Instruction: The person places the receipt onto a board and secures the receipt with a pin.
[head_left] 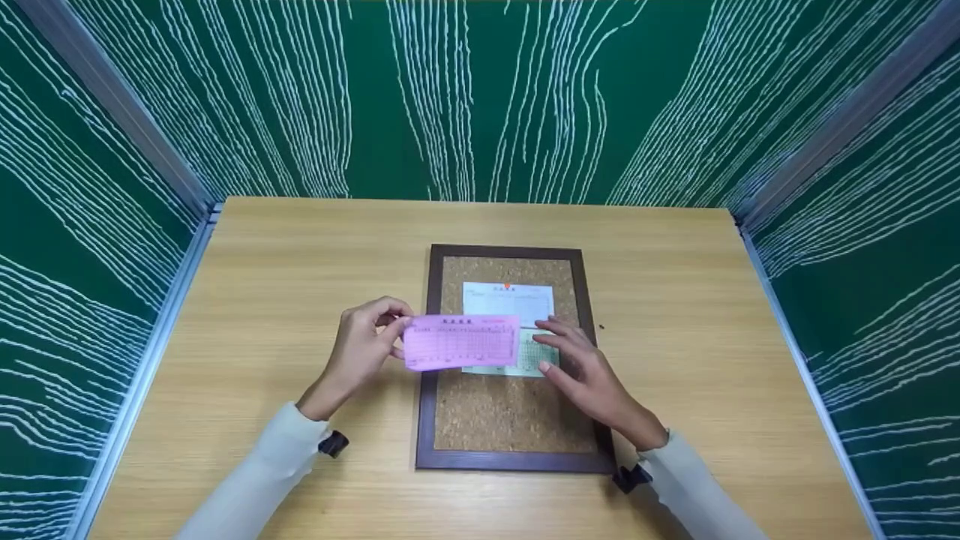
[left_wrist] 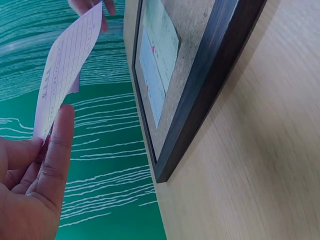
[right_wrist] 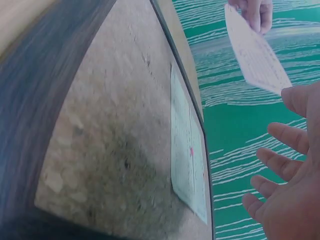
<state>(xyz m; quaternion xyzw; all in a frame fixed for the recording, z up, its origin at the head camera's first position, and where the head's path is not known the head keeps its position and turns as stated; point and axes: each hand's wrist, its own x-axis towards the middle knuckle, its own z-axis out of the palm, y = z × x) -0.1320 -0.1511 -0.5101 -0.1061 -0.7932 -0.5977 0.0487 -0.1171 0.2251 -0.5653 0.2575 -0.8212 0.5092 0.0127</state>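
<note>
My left hand point(head_left: 366, 337) pinches the left end of a pink printed slip point(head_left: 461, 343), which is raised above a framed cork board point(head_left: 517, 420). The slip's free end reaches toward my right hand point(head_left: 589, 373), whose fingers are spread and hold nothing. On the cork, a white slip point(head_left: 508, 301) has an orange pin point(head_left: 507, 286) at its top edge. Below it lies a green slip point(head_left: 538, 352), partly covered in the head view by the pink one. A red pin point(right_wrist: 191, 151) shows on the green slip in the right wrist view.
The board lies on a light wooden table point(head_left: 300, 255), its dark frame point(head_left: 517, 461) raised around the cork. Green walls point(head_left: 495, 97) with white wavy lines stand at the back and both sides. A tiny dark speck point(head_left: 601, 327) sits right of the board.
</note>
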